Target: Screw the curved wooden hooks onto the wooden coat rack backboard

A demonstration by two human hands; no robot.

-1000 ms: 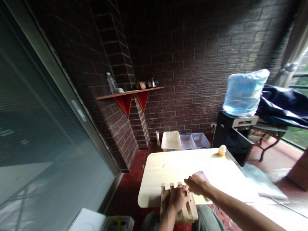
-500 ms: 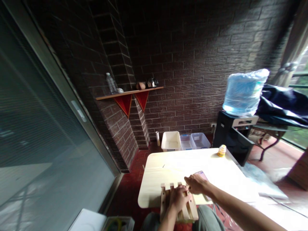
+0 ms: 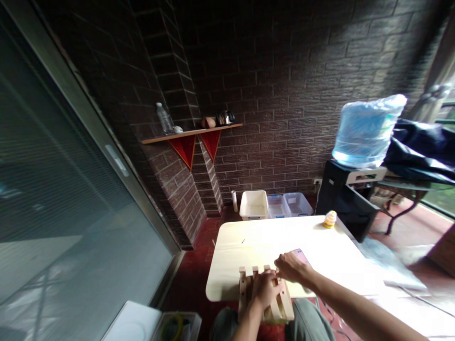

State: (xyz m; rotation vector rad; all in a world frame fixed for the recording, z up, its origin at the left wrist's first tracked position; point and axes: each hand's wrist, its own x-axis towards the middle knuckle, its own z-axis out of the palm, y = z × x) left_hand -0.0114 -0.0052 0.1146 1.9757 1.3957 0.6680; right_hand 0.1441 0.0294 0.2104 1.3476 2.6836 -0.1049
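A slatted wooden piece (image 3: 243, 296) rests at my lap against the near edge of the pale table (image 3: 231, 265). My left hand (image 3: 265, 287) lies over its slats, with the fingers wrapped round one of them. At the far right corner of the slatted piece, my right hand (image 3: 289, 266) has its fingers closed; what they hold, if anything, is too small to make out. Just beyond the right hand lies a pink phone-like object (image 3: 300, 256), partly covered by that hand.
A small yellow-and-white container (image 3: 330, 219) stands at the table's far right. Behind the table are a cream bin (image 3: 254, 204) and clear bins (image 3: 297, 205). A water dispenser (image 3: 341, 194) stands right; an open box (image 3: 190, 324) sits lower left.
The view has shifted slightly, so the table and wooden piece appear a little higher. Both hands remain at the same places on the wooden piece.
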